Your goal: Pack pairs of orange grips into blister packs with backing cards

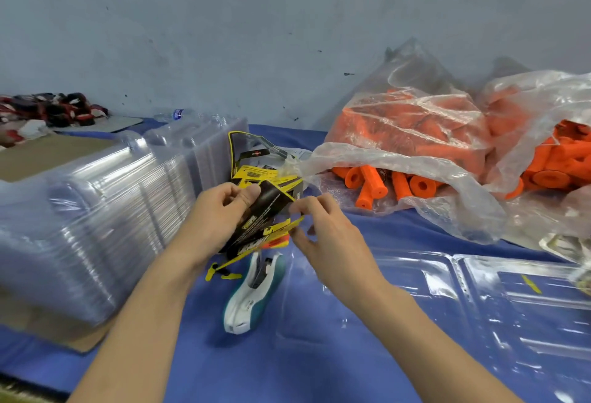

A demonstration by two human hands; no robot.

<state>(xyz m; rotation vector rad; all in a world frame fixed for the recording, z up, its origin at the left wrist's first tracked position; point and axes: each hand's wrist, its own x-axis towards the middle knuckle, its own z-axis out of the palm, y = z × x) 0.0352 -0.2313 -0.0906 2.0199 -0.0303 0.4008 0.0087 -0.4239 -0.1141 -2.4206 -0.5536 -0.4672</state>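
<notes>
Left hand (217, 220) gripped the backing cards (259, 211), right hand (326, 236) pinched one to peel off, probably for the blister pack (415, 294) beside it.

— Where does the camera sit?
— On the person's head: a single wide-angle view facing forward and down over the blue table (208, 358) toward the wall (256, 35).
— How near?
— Close. The left hand (220, 215) and right hand (326, 236), holding backing cards (267, 207), sit mid-frame.

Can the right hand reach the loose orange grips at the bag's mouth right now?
Probably yes: the orange grips lie just beyond the right hand with bare cloth between, though its fingers pinch a backing card.
</notes>
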